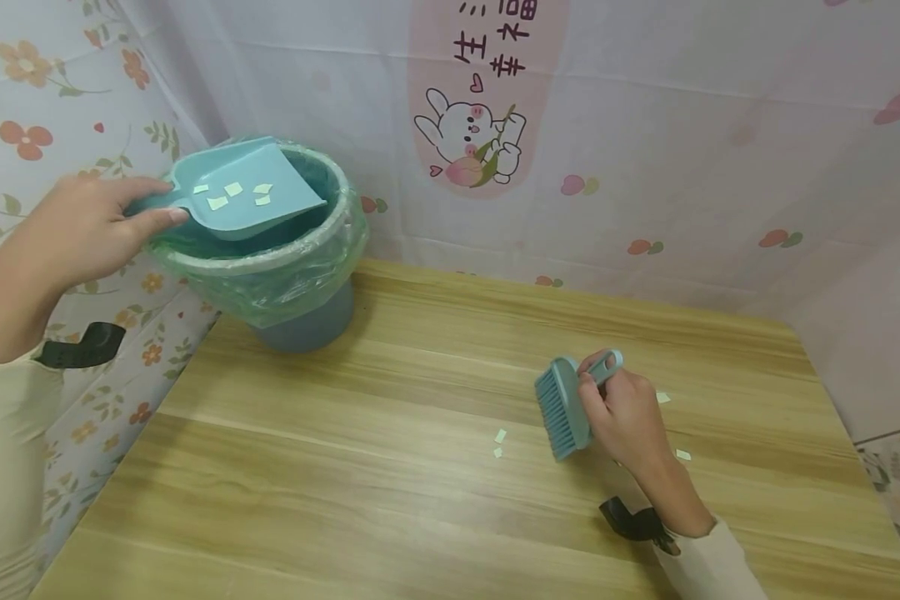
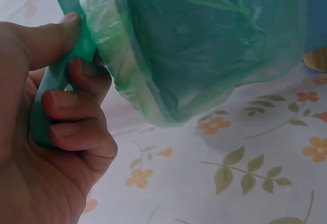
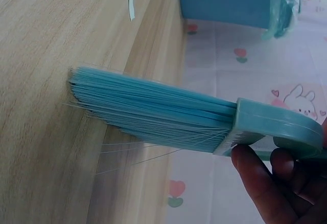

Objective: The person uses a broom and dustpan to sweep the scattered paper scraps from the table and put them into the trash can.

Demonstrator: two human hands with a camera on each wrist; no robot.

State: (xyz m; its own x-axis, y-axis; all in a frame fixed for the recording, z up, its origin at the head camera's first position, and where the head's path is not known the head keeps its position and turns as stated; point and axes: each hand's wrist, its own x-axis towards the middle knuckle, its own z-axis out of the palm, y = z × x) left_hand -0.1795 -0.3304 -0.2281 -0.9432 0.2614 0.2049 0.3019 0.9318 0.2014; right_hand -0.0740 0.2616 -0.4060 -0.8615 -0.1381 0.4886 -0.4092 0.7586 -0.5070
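Observation:
My left hand (image 1: 93, 225) grips the handle of a light blue dustpan (image 1: 251, 187) over the mouth of a trash bin (image 1: 307, 321). Several small pale paper scraps (image 1: 232, 189) lie on the pan. In the left wrist view, fingers curl round the dustpan handle (image 2: 43, 112) beside the green bin liner (image 2: 204, 55). On the right, my right hand (image 1: 626, 417) holds a blue hand brush (image 1: 566, 408) by its handle. The right wrist view shows its bristles (image 3: 148, 106) pointing down at the tabletop, their tips right at the wood.
Two paper scraps (image 1: 500, 436) lie on the wooden table (image 1: 330, 500) left of the brush; others, such as one scrap (image 1: 683, 455), lie near the right hand. A patterned white cloth (image 1: 645, 167) hangs behind the table, and a floral cloth (image 1: 142, 358) covers the left side.

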